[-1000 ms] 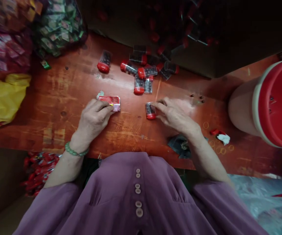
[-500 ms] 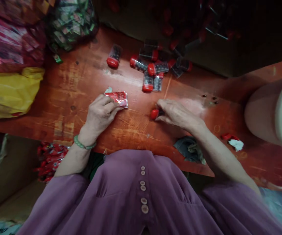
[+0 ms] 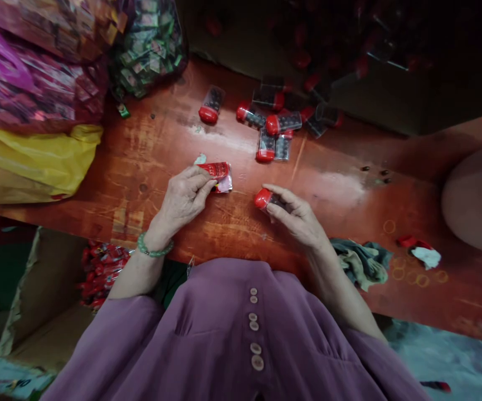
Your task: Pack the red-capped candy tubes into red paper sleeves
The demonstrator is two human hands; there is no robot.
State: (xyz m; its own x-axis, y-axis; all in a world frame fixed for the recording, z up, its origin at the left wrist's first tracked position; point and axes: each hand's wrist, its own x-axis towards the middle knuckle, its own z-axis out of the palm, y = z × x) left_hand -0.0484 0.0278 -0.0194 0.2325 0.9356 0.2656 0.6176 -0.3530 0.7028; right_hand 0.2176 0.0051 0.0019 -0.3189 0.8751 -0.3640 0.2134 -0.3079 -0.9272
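My left hand (image 3: 186, 196), with a green bead bracelet at the wrist, pinches a red and silver printed packet (image 3: 219, 171) just over the table. To its right, my right hand (image 3: 297, 214) is closed round a small clear bottle with a red cap (image 3: 262, 198); the cap points left and dark contents show through the side. Part of that bottle is covered by my fingers. Beyond the hands lies a loose pile of similar red-capped bottles (image 3: 283, 122) filled with dark balls. One more such bottle (image 3: 211, 104) lies apart, to the left of the pile.
Bags of small packets (image 3: 149, 50) and a yellow bag (image 3: 40, 161) fill the left. An open cardboard box (image 3: 42, 295) with red items stands below the table edge. At right are a crumpled cloth (image 3: 361, 262), rubber bands (image 3: 398, 273), loose dark balls (image 3: 385, 172) and a pale tub (image 3: 478, 200).
My right hand has turned, so its fingers and the bottle's red cap now show more openly. The left hand still pinches the packet, now slightly tilted. The whole view has shifted.
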